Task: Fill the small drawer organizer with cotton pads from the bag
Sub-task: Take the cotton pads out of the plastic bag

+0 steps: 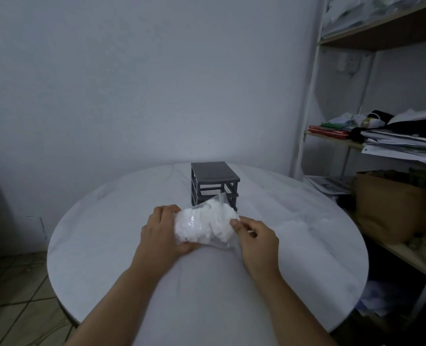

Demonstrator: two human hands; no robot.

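bag (204, 224) of cotton pads at table (107, 245) centre, before organizer (214, 182); left hand (160, 231) grips it steady, right hand (255, 237) pinches edge, likely opening.

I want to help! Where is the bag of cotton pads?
In the head view, the bag of cotton pads is at the middle of the round table, gripped between the left hand and right hand, in front of the grey drawer organizer.
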